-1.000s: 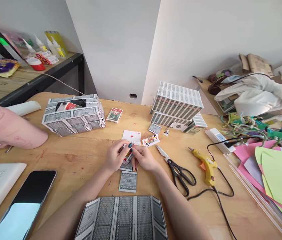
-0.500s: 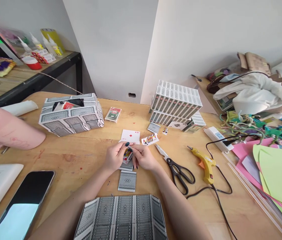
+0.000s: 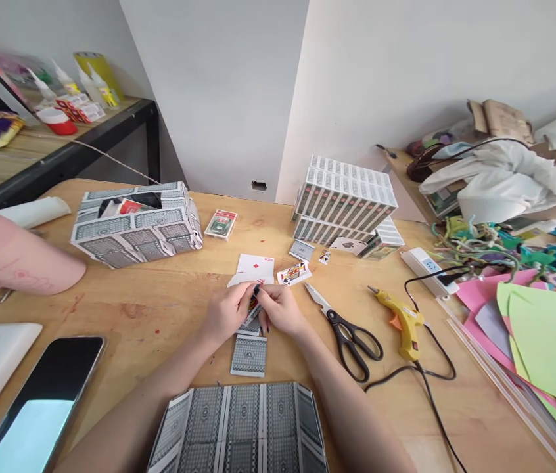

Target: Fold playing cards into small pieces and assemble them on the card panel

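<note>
My left hand (image 3: 229, 311) and my right hand (image 3: 282, 310) meet over the middle of the table, both pinching one playing card (image 3: 253, 313). Its face side shows partly between the fingers; the rest is hidden. Beneath and in front of my hands lie patterned card backs (image 3: 248, 355). Just beyond is a red ace of diamonds (image 3: 257, 265), with a bent picture card (image 3: 294, 272) to its right. Closest to me stands a piece built of joined cards (image 3: 243, 420), between my forearms.
Black-handled scissors (image 3: 351, 341) and a yellow glue gun (image 3: 403, 322) with its cord lie to the right. Stacked card boxes (image 3: 347, 197) stand at the back. On the left are a card-covered box (image 3: 135, 230), a pink roll-shaped item (image 3: 26, 253) and a phone (image 3: 46, 401).
My fingers have turned the card so that less of its face shows. Both hands stay together in nearly the same place. The view has shifted slightly.
</note>
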A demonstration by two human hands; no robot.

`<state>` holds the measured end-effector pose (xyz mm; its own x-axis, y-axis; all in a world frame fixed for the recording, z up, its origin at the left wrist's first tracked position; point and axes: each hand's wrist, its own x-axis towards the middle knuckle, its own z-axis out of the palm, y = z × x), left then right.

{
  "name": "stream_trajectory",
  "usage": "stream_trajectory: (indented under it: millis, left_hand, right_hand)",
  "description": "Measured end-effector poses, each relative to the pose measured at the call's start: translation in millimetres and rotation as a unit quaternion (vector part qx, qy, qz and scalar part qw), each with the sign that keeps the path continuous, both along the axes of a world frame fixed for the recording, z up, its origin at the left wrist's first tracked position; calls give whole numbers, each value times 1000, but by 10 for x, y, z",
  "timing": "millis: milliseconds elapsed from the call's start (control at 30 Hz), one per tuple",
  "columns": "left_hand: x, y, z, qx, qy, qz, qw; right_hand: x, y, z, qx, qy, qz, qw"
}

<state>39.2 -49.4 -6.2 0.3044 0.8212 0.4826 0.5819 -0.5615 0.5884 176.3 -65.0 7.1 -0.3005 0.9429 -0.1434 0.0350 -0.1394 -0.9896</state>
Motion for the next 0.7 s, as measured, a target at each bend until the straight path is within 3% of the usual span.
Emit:
stream_trajectory:
  millis: [233,700]
  left_hand:
    - [5,-12,-2,8,6,-7,1000]
    - [2,65,1,-111,-38,2,993]
  right_hand:
    - [-19,-1,11,-17,-16,-1,1000]
    - [34,-1,2,-83,54,53,994]
